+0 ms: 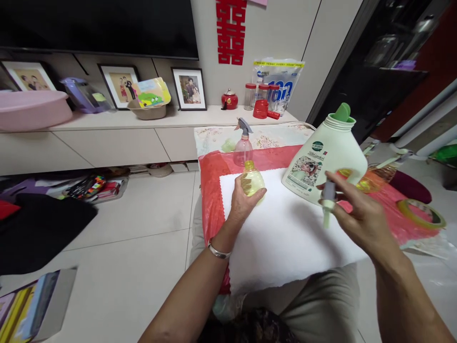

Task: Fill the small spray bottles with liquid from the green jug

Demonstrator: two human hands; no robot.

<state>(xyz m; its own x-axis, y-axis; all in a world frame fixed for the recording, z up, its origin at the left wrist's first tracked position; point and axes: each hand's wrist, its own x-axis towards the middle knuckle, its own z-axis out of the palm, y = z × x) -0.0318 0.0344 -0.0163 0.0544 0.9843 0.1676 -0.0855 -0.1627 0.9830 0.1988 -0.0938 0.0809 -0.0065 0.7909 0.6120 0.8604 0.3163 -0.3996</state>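
Note:
My left hand (246, 197) is wrapped round a small see-through yellow bottle (254, 181), whose neck is uncapped. In my right hand (357, 209) is a spray head (327, 197), grey and pale green, pinched between thumb and fingers and apart from the bottle. Behind the yellow bottle stands a pink spray bottle (243, 150) with a grey trigger. A large pale green jug (303, 164) with a wide open mouth and a green piece (342, 112) in it stands just behind my right hand. Under the hands lies a white cloth (274, 247) with a zigzag edge.
Red plastic sheeting (214, 190) covers the table beneath the cloth. At the right are a roll of tape (421, 213) and yellow see-through bottles (382, 175), partly hidden. Red-lidded jars (250, 97), a red pot (229, 100) and picture frames (189, 89) line the cabinet behind.

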